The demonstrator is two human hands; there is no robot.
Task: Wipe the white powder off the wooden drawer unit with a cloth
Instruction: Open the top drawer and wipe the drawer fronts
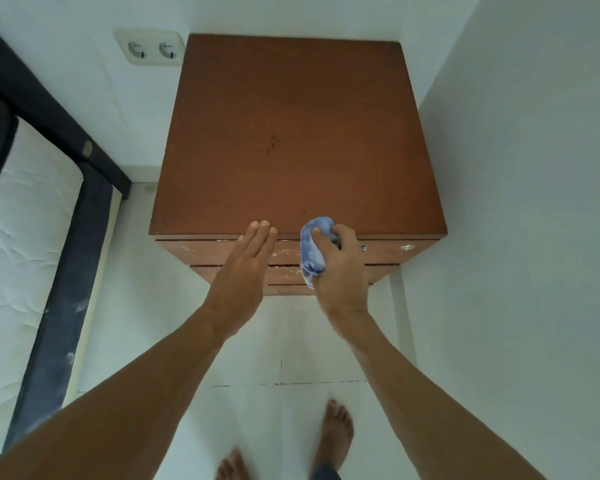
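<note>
A single wide-angle camera worn on the head looks forward and steeply down from standing height onto the flat top of the brown wooden drawer unit [298, 133], near enough that both bare forearms [135, 393] enter from the bottom edge above the bare feet [336, 431] on the white tiled floor [146, 271].

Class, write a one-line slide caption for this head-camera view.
Right hand grips a blue cloth at the front edge of the drawer unit, white powder streaking the drawers; left hand flat alongside.

No legible text, seemingly.
</note>
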